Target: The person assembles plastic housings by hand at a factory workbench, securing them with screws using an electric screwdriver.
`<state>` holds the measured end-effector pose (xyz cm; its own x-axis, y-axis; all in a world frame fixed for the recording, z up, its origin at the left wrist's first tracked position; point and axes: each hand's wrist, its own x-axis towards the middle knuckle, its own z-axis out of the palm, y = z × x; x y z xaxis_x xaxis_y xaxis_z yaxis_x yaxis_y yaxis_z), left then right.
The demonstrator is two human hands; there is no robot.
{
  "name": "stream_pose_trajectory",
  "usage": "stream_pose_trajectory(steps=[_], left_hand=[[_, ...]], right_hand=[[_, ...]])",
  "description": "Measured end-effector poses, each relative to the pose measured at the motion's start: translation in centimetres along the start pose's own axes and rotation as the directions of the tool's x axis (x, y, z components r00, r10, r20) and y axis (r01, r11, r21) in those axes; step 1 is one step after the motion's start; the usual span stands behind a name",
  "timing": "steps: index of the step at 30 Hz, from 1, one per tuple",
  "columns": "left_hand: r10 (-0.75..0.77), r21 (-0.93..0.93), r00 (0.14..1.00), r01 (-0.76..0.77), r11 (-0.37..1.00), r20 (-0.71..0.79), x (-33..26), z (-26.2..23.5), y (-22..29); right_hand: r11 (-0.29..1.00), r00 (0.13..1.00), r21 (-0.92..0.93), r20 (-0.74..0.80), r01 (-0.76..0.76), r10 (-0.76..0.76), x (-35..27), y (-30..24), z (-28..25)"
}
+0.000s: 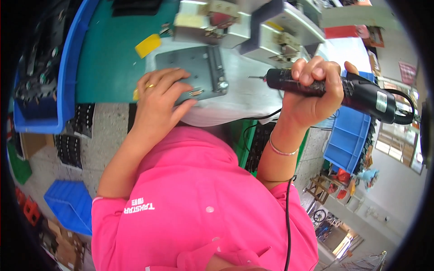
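A dark grey rectangular metal plate (190,67) lies on a whitish sheet (246,72) on the table. My left hand (160,92) rests on its near left part, fingers stretched out and thumb apart. Close to the fingertips is a small shiny metal piece (195,92) on the plate. A round metal fitting (222,84) sits at the plate's right corner, below a raised dark bar (216,63). My right hand (314,88) is closed around a black electric screwdriver (368,95), held in the air. Its bit (256,77) points left toward the plate, without touching it.
White fixtures with metal parts (221,20) stand at the back. A yellow card (148,45) lies on the green tabletop (106,58). At the left is a blue bin (65,77) of dark parts; a blue tray (348,140) sits right. The screwdriver's cable (409,101) loops at far right.
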<state>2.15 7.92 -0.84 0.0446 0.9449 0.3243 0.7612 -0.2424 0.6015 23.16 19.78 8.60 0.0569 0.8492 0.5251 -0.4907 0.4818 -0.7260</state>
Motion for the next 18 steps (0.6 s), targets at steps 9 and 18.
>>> stream_pose_trajectory(steps=[9,18], left_hand=[[-0.034,-0.037,0.999,0.033,0.999,-0.039,-0.2,0.6,-0.1],[-0.045,-0.058,0.999,0.044,0.997,-0.023,-0.5,0.7,-0.4]], right_hand=[[0.989,0.952,-0.022,0.269,-0.146,0.147,-5.8,3.9,4.9],[0.987,0.939,-0.116,0.312,-0.115,0.146,-6.7,4.8,5.5]])
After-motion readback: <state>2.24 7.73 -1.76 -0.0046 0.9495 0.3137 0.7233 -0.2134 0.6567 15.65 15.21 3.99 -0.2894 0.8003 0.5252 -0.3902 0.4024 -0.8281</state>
